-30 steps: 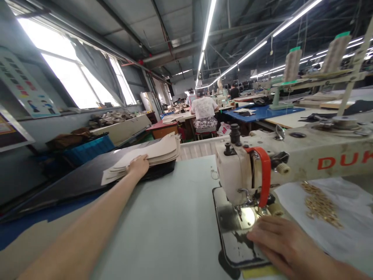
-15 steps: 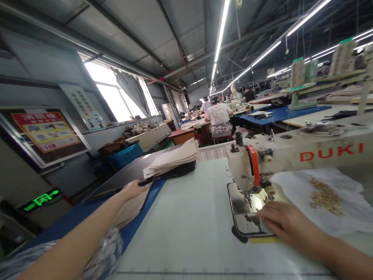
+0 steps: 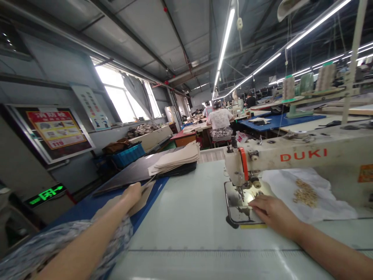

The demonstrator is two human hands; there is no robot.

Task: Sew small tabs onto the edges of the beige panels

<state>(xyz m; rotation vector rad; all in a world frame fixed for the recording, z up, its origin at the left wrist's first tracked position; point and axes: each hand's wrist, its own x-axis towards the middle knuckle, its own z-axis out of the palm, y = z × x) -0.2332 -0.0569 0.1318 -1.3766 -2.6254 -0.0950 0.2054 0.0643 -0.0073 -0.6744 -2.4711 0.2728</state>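
Note:
My left hand is at the blue-covered left surface, fingers closed, over flat beige pieces. A thin strip sticks out beyond its fingers, too blurred to name. My right hand rests at the sewing machine, fingertips pressed together beside the lit needle plate. Whatever those fingertips pinch, if anything, is hidden. Behind the right hand, small gold-coloured metal pieces lie heaped on a white cloth under the machine arm.
A stack of beige pieces lies on dark material beyond my left hand. The pale tabletop has a ruler strip along its front. A person in a white top sits ahead. Thread cones stand at right.
The view has shifted, so the machine sits further left in it. My left hand has drawn back from the dark piece by the stack. My right hand stays at the needle plate.

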